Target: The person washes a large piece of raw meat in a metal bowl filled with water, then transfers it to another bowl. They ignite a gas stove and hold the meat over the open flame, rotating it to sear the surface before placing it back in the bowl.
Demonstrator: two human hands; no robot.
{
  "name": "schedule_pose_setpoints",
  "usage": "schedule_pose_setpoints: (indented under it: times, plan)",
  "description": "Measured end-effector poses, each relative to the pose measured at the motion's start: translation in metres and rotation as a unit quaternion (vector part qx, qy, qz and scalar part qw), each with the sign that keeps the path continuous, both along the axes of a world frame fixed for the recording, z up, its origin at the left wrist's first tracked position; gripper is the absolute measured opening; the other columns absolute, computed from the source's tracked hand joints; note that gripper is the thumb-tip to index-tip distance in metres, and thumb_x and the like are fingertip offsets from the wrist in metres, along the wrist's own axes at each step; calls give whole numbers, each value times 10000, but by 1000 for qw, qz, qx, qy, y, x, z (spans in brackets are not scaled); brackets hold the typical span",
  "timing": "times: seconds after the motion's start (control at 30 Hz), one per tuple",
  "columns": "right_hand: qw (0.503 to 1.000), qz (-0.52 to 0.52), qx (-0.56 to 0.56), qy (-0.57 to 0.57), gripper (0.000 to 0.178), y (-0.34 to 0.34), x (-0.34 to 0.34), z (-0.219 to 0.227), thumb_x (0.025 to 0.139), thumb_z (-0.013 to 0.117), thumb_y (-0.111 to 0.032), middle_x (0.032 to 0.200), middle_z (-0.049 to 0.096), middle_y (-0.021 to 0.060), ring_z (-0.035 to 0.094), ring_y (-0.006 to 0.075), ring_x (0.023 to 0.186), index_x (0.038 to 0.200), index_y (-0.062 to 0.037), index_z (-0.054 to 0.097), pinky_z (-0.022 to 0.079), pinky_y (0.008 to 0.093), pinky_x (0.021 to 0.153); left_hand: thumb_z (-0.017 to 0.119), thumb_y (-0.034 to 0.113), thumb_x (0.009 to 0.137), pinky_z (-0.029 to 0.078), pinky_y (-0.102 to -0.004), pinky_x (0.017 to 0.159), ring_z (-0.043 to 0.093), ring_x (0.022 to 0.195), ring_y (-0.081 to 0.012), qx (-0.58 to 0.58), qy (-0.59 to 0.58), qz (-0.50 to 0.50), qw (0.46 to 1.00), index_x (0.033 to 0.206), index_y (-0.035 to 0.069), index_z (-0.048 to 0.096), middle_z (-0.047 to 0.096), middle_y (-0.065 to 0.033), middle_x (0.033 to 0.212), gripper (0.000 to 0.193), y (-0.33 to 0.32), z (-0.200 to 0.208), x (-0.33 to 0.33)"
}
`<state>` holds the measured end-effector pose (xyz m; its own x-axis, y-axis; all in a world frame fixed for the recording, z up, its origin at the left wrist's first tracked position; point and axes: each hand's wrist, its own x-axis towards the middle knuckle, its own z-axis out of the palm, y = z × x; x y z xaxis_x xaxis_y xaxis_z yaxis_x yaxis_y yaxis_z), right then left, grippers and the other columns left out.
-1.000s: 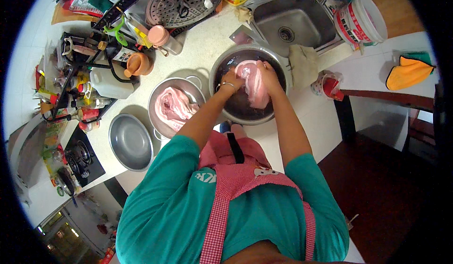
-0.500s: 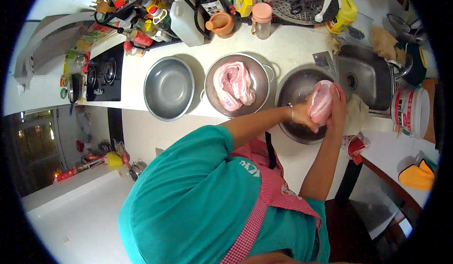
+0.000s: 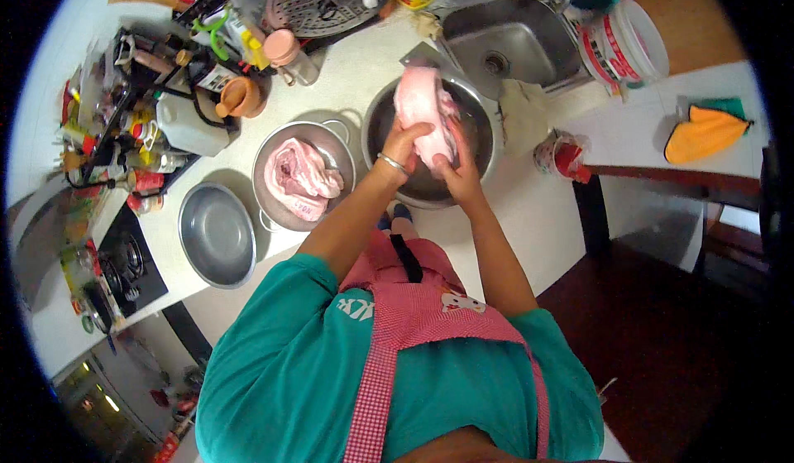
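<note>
A long slab of raw pork [image 3: 418,103], pale skin on one side, is held over a large metal basin [image 3: 380,119]. My left hand [image 3: 408,143], with a bracelet at the wrist, grips its near left edge. My right hand [image 3: 461,167] closes on the near right edge, where pinker flesh shows. Some of the right fingers are hidden behind the meat. Left of the basin, another coiled slab of pork lies in a two-handled metal colander [image 3: 341,144]. The basin's bottom is mostly covered by the meat and my hands.
Farther left sits a grey metal bowl [image 3: 217,235]. A sink [image 3: 513,41] lies beyond the basin to the right, a beige cloth [image 3: 523,111] by its edge. A mortar [image 3: 240,97], a pink-lidded jar [image 3: 291,56] and a white bucket [image 3: 624,45] stand around the counter.
My view has turned toward the right. The pork, bunched between my hands before, now stretches out lengthwise away from me, and both hands have moved to its near end.
</note>
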<state>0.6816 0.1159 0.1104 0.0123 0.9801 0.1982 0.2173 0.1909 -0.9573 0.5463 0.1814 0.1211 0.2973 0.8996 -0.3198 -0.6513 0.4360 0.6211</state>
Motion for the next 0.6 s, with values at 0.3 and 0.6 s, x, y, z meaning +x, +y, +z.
schedule_pose_setpoints:
  times: [0.3, 0.6]
  plan:
    - [954, -62, -136, 261, 749, -15, -3, -15, 782, 738, -118, 1285, 503, 87, 525, 173, 1107, 1406, -23, 336, 459, 291, 896, 674, 221, 835, 426, -431, 1001, 555, 1121, -291, -83, -94, -22, 992, 1282, 15, 456, 582, -126, 1213, 539, -1, 14, 7]
    - [964, -158, -83, 196, 399, -1, 9, -13, 840, 704, -223, 936, 663, 96, 612, 142, 845, 1119, 37, 590, 486, 262, 751, 683, 157, 817, 491, -385, 914, 593, 1058, -260, -66, -65, -6, 996, 1251, 35, 479, 601, -106, 1165, 495, 10, 17, 10]
